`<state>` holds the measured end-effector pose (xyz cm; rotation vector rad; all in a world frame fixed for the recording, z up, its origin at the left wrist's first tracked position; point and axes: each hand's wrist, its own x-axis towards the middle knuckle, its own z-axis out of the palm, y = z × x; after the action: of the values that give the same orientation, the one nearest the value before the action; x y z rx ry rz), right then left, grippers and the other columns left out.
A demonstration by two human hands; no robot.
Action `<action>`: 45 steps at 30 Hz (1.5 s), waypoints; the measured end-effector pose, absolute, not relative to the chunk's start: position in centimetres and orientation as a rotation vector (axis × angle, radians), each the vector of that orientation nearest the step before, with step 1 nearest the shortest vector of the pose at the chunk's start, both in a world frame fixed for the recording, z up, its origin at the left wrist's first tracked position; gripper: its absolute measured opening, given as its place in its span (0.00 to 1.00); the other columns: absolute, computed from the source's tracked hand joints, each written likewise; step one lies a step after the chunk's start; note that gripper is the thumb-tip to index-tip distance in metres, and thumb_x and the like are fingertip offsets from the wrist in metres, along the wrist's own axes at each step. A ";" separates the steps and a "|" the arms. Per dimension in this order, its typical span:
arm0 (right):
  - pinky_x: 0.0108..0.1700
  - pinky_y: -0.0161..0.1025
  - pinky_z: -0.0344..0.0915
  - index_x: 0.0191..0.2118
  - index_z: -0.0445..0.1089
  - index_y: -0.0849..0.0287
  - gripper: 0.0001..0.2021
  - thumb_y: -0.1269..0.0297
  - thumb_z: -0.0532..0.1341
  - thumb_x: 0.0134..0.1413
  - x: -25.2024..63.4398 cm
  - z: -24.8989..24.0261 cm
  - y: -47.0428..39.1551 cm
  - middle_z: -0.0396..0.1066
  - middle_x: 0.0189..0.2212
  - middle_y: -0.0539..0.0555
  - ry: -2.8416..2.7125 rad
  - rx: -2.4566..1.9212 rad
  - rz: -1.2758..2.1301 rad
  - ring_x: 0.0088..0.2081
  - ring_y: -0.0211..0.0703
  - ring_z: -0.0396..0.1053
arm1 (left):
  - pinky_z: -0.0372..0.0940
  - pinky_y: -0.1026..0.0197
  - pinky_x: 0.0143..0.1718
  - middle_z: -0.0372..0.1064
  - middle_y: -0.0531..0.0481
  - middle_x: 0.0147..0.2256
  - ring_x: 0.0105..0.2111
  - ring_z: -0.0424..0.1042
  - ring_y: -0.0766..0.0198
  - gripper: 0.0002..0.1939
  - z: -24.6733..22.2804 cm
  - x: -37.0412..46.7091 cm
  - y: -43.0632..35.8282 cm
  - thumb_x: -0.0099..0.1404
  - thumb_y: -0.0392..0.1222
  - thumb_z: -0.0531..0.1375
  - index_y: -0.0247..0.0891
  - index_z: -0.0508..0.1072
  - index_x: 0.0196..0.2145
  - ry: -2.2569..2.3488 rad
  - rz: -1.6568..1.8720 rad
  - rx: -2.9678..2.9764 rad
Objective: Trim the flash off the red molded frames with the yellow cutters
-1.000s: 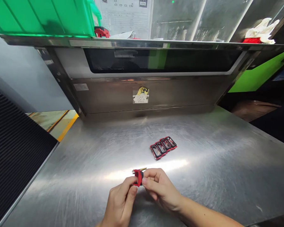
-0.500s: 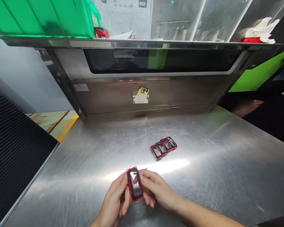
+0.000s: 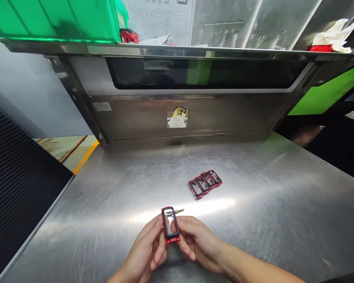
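A small red frame with a black rounded rim (image 3: pixel 171 235) is held between both hands above the metal table. My left hand (image 3: pixel 149 245) pinches its left edge, and my right hand (image 3: pixel 196 239) grips the right edge. Just behind the frame lies a thin pointed tool (image 3: pixel 179 211), partly seen through its clear middle. Farther back and to the right, several similar red and black frames (image 3: pixel 205 184) lie side by side in a slanted row on the table.
The metal table (image 3: pixel 120 169) ends at a back panel carrying a small yellow-and-white packet (image 3: pixel 177 118). Above runs a shelf (image 3: pixel 224 54) with a green bin (image 3: pixel 53 19) and a white cloth (image 3: pixel 332 36). A black ribbed surface (image 3: pixel 20 188) stands at the left.
The held frame has tilted, its lower edge rising slightly, and more of the pointed tool shows behind it. Both hands keep their grip. The camera view has shifted a little.
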<state>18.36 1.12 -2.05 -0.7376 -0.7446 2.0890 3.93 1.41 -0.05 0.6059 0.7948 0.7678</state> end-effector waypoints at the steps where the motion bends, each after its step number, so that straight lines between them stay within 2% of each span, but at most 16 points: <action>1: 0.13 0.28 0.41 0.28 0.64 0.62 0.23 0.44 0.67 0.46 18.4 -2.0 1.1 0.59 0.09 0.42 -0.721 -0.748 2.107 0.09 0.28 0.45 | 0.39 0.74 0.11 0.49 0.66 0.07 0.08 0.39 0.79 0.25 0.0 4.0 1.5 0.52 0.64 0.64 0.37 0.67 0.26 0.788 0.752 0.598; 8: 0.14 0.28 0.42 0.29 0.64 0.61 0.24 0.43 0.68 0.43 18.2 -1.7 1.1 0.58 0.09 0.41 -0.665 -0.810 2.131 0.09 0.28 0.44 | 0.38 0.73 0.11 0.48 0.66 0.07 0.07 0.38 0.79 0.26 -0.2 4.0 1.8 0.50 0.64 0.65 0.37 0.67 0.26 0.805 0.717 0.561; 12: 0.14 0.28 0.39 0.26 0.63 0.61 0.26 0.39 0.65 0.46 18.2 -1.7 0.8 0.56 0.10 0.41 -0.845 -0.895 1.892 0.11 0.27 0.43 | 0.44 0.73 0.12 0.62 0.59 0.14 0.11 0.51 0.77 0.28 -0.8 3.9 1.7 0.50 0.66 0.64 0.36 0.70 0.31 0.941 0.745 0.618; 14: 0.14 0.28 0.40 0.24 0.61 0.61 0.28 0.36 0.63 0.47 18.3 -1.7 0.6 0.55 0.10 0.41 -0.959 -0.935 1.798 0.12 0.28 0.44 | 0.46 0.72 0.12 0.65 0.56 0.17 0.13 0.56 0.75 0.31 -1.3 4.0 1.5 0.49 0.68 0.63 0.34 0.71 0.35 0.992 0.729 0.664; 17: 0.15 0.28 0.42 0.24 0.60 0.60 0.29 0.34 0.61 0.48 18.4 -1.7 0.3 0.55 0.11 0.42 -1.068 -0.936 1.755 0.12 0.28 0.46 | 0.46 0.70 0.12 0.63 0.57 0.16 0.13 0.55 0.73 0.35 -1.8 4.1 1.4 0.48 0.69 0.62 0.33 0.72 0.39 0.987 0.706 0.724; 21: 0.16 0.28 0.44 0.25 0.60 0.60 0.29 0.33 0.59 0.49 18.4 -1.4 0.1 0.56 0.12 0.43 -1.127 -0.930 1.723 0.13 0.29 0.48 | 0.48 0.69 0.14 0.62 0.57 0.18 0.15 0.57 0.72 0.34 -1.7 3.9 1.4 0.51 0.68 0.61 0.33 0.72 0.41 0.988 0.742 0.777; 29: 0.17 0.29 0.44 0.25 0.59 0.59 0.29 0.34 0.58 0.51 18.4 -0.8 -0.3 0.55 0.13 0.43 -1.191 -0.947 1.671 0.14 0.29 0.47 | 0.51 0.68 0.19 0.64 0.55 0.20 0.20 0.59 0.69 0.30 0.2 4.1 0.6 0.52 0.68 0.60 0.37 0.72 0.35 1.024 0.807 0.925; 34: 0.18 0.31 0.44 0.25 0.58 0.58 0.28 0.34 0.58 0.51 18.3 -0.4 -0.5 0.53 0.13 0.42 -1.226 -0.915 1.697 0.15 0.30 0.46 | 0.52 0.66 0.21 0.59 0.57 0.19 0.20 0.56 0.68 0.26 0.9 4.4 0.2 0.50 0.67 0.62 0.38 0.69 0.28 1.068 0.899 1.173; 40: 0.17 0.30 0.43 0.24 0.57 0.58 0.28 0.35 0.60 0.50 18.2 -0.4 -0.5 0.52 0.12 0.41 -1.204 -0.841 1.799 0.14 0.29 0.45 | 0.49 0.66 0.20 0.55 0.57 0.17 0.19 0.52 0.68 0.29 -0.1 3.8 0.7 0.56 0.70 0.54 0.39 0.65 0.22 1.137 0.891 1.302; 43: 0.15 0.29 0.42 0.24 0.58 0.58 0.28 0.34 0.61 0.48 18.2 -0.9 -0.4 0.53 0.11 0.40 -1.163 -0.801 1.872 0.13 0.28 0.44 | 0.49 0.66 0.19 0.52 0.57 0.16 0.18 0.51 0.68 0.29 -0.1 3.7 0.8 0.56 0.70 0.54 0.40 0.59 0.18 1.158 0.911 1.255; 45: 0.15 0.29 0.41 0.24 0.58 0.58 0.29 0.34 0.62 0.46 18.2 -1.0 -0.3 0.53 0.11 0.40 -1.132 -0.805 1.906 0.12 0.28 0.44 | 0.50 0.66 0.19 0.53 0.57 0.17 0.18 0.52 0.68 0.28 0.1 3.8 0.7 0.56 0.69 0.55 0.40 0.60 0.19 1.182 0.937 1.185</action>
<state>18.21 -0.25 -1.05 -0.8049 -1.1321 1.9060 3.80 0.65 0.11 1.1852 1.1820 0.9367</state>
